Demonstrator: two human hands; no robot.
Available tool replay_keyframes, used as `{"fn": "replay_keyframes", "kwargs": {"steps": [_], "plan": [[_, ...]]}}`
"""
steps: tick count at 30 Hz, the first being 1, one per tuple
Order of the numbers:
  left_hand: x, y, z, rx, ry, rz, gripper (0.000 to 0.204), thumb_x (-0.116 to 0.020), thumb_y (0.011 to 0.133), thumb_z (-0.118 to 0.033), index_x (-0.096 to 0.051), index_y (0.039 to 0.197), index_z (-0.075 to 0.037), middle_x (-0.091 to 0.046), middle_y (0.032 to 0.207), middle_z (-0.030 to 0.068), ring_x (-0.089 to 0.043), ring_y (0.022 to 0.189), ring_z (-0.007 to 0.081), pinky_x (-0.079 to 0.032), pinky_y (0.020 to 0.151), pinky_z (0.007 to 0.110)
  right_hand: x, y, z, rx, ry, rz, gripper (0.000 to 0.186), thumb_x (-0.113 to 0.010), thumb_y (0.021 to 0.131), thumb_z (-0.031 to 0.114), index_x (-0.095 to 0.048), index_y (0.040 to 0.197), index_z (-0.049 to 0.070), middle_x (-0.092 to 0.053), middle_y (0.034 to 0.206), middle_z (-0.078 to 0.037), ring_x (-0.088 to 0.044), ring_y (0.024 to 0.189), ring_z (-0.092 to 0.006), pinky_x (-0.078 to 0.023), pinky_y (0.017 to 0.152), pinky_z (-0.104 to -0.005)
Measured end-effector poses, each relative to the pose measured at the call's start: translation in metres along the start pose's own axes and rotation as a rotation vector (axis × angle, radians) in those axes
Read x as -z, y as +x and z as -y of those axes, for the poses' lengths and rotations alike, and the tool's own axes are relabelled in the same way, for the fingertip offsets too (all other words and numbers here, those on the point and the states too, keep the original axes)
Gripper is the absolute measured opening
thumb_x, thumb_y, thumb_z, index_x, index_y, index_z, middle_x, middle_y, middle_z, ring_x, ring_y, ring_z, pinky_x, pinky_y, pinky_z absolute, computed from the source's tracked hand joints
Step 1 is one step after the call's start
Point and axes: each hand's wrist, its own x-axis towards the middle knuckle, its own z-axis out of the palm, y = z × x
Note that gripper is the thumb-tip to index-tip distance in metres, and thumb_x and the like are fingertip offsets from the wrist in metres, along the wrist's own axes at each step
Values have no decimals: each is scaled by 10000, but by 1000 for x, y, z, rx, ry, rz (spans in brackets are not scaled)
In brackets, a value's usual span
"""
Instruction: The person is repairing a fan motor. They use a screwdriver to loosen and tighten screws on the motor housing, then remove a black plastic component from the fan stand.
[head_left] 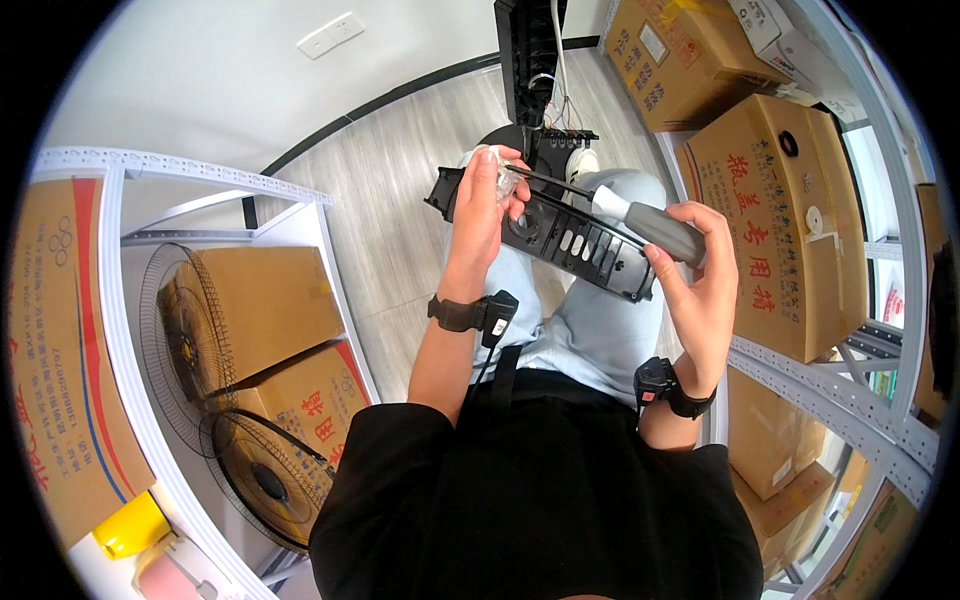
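My right hand (700, 270) is closed around the grey handle of a screwdriver (660, 228). Its dark shaft points left toward my left hand (485, 195). Between the fingers of that hand is a small clear plastic piece (507, 182), partly hidden, close to the screwdriver's tip; whether the two touch I cannot tell. A long black plastic panel (575, 250) with slots and a round opening lies across my knees, beneath both hands. Beyond it stands a tall black housing (528, 70) with loose thin wires (565, 112) near its bottom.
Metal shelving flanks me. On the left, cardboard boxes (270, 295) stand behind wire fan guards (190, 340), with a yellow object (130, 525) nearby. At right, more boxes (770, 225) carry a black ring (789, 144) and a white tape roll (814, 218). A white wall (220, 90) curves behind.
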Motion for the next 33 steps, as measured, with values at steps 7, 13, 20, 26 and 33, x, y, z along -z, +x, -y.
{"fn": "replay_keyframes", "kwargs": {"steps": [7, 13, 20, 26, 33], "plan": [[-2, -1, -4, -10, 93, 12, 380, -384, 1080, -357, -560, 1121, -22, -599, 954, 73, -575, 713, 98, -434, 543, 223, 0, 2, -13, -236, -184, -20, 265, -705, 896, 95, -630, 1140, 24, -654, 1100, -91, -614, 913, -153, -505, 780, -295], [11, 1, -1, 16, 142, 27, 399, -363, 1084, -371, -560, 1136, -28, -603, 958, 81, -579, 726, 114, -438, 558, 238, -9, -3, -40, -54, 234, -46, 274, -681, 933, 132, -589, 1175, 43, -658, 1060, -116, -622, 893, -134, -486, 736, -258], [17, 4, 7, 89, 123, 10, 408, -369, 1081, -391, -569, 1118, -37, -608, 922, 80, -580, 714, 118, -432, 556, 243, -14, 0, -40, -379, 118, -27, 272, -709, 917, 102, -563, 1136, 37, -619, 1020, -49, -596, 696, -71, -480, 553, -248], [24, 8, 8, 164, 226, 8, 418, -378, 1076, -411, -580, 1099, -45, -629, 915, 85, -580, 690, 111, -431, 542, 232, -23, -7, -56, -181, 223, -55, 258, -708, 909, 68, -569, 1124, 36, -579, 1022, -38, -611, 814, -108, -508, 715, -259], [38, 19, -12, 204, 395, 98, 441, -385, 1067, -433, -583, 1118, -43, -629, 918, 94, -579, 683, 106, -438, 543, 221, -36, -8, -68, -83, 151, -124, 253, -677, 943, 136, -564, 1149, 42, -582, 1056, -69, -637, 882, -133, -530, 745, -279]]}}
